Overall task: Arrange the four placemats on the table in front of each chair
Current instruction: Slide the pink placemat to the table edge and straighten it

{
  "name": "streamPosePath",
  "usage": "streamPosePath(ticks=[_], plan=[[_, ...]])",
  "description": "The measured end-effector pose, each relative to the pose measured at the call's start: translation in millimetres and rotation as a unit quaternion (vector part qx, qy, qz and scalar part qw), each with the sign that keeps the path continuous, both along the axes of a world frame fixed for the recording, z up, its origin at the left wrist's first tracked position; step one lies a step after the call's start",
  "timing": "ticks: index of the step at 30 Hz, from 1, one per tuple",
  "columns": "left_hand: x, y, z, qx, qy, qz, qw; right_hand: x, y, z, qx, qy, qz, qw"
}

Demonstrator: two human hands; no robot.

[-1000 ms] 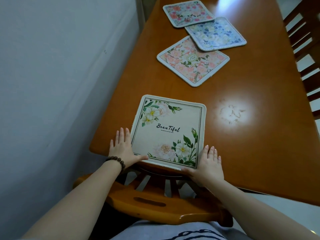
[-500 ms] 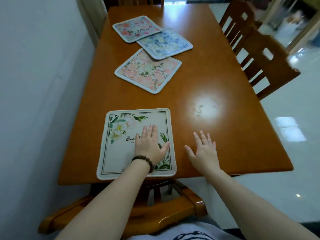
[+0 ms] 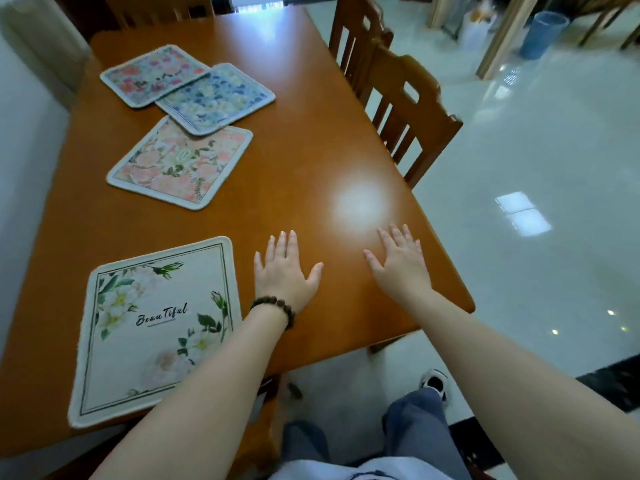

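Both hands are flat over the bare wooden table [image 3: 311, 150], fingers straight and spread, and they grasp nothing. The left hand [image 3: 284, 271] is just beside the white placemat [image 3: 152, 323], which lies at the near edge. The right hand [image 3: 398, 261] is near the right edge. The pink placemat [image 3: 180, 164], blue placemat [image 3: 214, 97] and red-flowered placemat [image 3: 152, 76] overlap farther away on the left side.

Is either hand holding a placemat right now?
No. The left hand and right hand are flat, fingers spread, above the bare orange-brown wooden table.
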State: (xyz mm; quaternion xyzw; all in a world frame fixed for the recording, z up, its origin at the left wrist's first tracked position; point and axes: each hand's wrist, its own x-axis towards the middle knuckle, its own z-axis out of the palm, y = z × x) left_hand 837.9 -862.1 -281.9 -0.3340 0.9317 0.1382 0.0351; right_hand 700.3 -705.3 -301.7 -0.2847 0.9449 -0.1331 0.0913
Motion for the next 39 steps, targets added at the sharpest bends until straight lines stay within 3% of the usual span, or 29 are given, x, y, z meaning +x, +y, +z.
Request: streamPosePath(ticks=[8, 16, 30, 39], plan=[[-133.4, 94.6, -1.6, 0.017, 0.006, 0.104, 0.994, -134.1, 43.8, -9.0, -0.001, -0.011, 0.106, 0.994], [-231.2, 145.5, 32.6, 0.012, 0.034, 0.193, 0.981, -253.3, 81.6, 34.8, -0.020, -0.001, 0.169, 0.985], [-322.5, 125.8, 42.3, -0.025, 0.061, 0.256, 0.964, -365.0, 50.3, 76.6, -0.065, 0.016, 0.239, 0.969], [-381.7, 65.6, 5.4, -0.008, 0.086, 0.334, 0.939, -435.9, -43.5, 59.2, -0.094, 0.040, 0.319, 0.942]])
